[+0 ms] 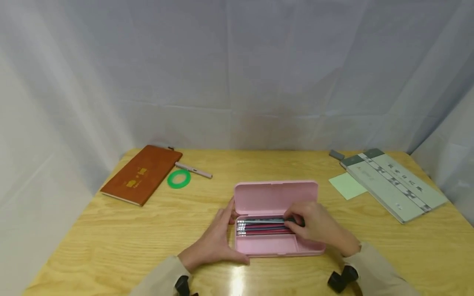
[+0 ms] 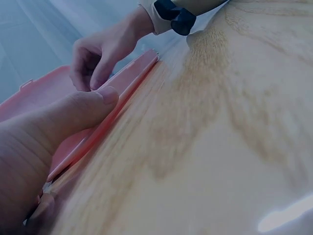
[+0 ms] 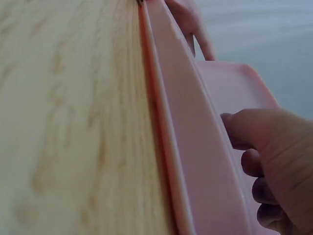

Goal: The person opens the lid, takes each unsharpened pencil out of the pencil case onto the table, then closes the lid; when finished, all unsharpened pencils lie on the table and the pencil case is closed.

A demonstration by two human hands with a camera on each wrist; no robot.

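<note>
A pink pencil case lies with its lid raised at the back. Several pencils fill its rear compartment, their metal-banded ends to the left; the front compartment holds nothing visible. My left hand grips the case's left end, thumb along the front rim and fingers towards the back corner. Reaching in from the right, my right hand has curled fingers and pinches the pencils near their right ends. In the right wrist view, the divider hides what lies under the right fingertips.
A brown notebook, a green tape roll and a pen lie at the left. At the right are a grey-green notebook, a pale green paper square and a grey eraser. A white curtain hangs behind.
</note>
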